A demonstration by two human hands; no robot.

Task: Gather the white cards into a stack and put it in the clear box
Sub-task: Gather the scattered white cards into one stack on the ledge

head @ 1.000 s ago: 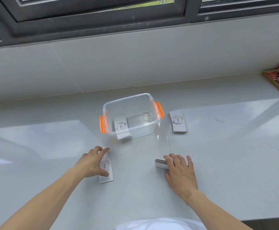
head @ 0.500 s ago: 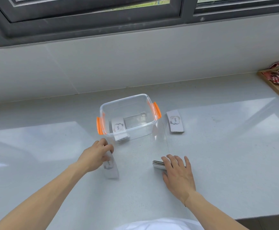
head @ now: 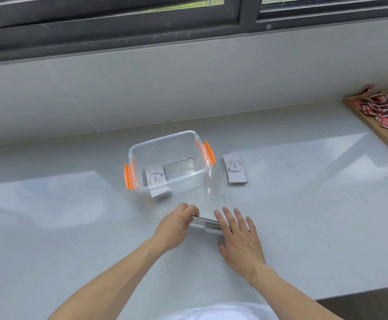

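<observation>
A clear box with orange clips stands on the pale counter, and a white card stack lies inside at its left end. A second white card stack lies on the counter just right of the box. In front of the box, my left hand holds a white card by its left end, its right end over a small card stack. My right hand lies flat with spread fingers on that stack, hiding most of it.
A wooden board with several red packets sits at the far right of the counter. A tiled wall and a dark window frame rise behind the box. The counter's front edge runs at the lower right.
My left hand has lifted the single card from the counter at the left and carried it right, onto the stack under my right hand. The right hand has stayed on the stack.
</observation>
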